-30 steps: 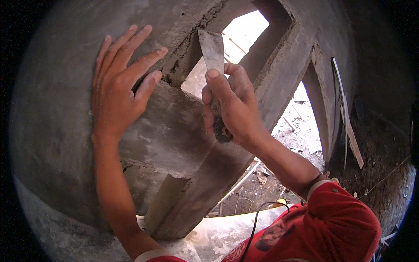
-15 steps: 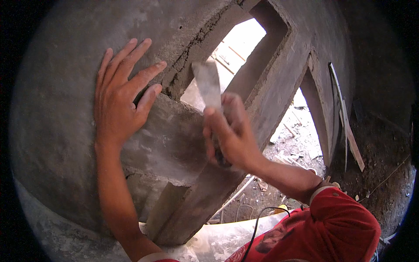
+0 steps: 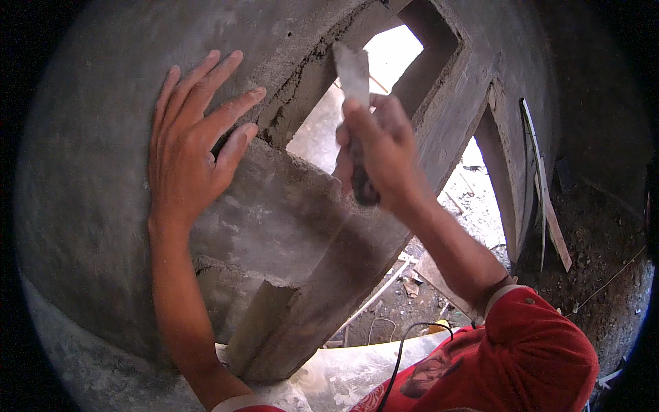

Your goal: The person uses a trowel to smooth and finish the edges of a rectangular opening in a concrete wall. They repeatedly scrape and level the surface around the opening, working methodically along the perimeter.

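My right hand [image 3: 377,147] is wrapped round the dark handle of a putty knife [image 3: 353,74]. The knife's grey, flared blade points up, its tip by the left edge of a slanted opening [image 3: 319,130] in the wall. Along that edge the cement is rough, with a dark, crumbly crack [image 3: 292,101]. My left hand [image 3: 195,141] lies against the smooth grey cement wall [image 3: 89,151] left of the opening, fingers spread and nothing held. Below the opening the cement surface [image 3: 274,199] shows damp, darker patches.
A second, pointed opening [image 3: 501,165] stands to the right, with rubble ground and scraps seen through it. Wooden strips [image 3: 546,199] lean beside it. A cement block edge [image 3: 264,323] juts out low in front. A black cable [image 3: 405,343] runs by my red shirt.
My right hand has moved up and slightly right with the putty knife, along the opening's left edge. The left hand stays almost where it was on the wall.
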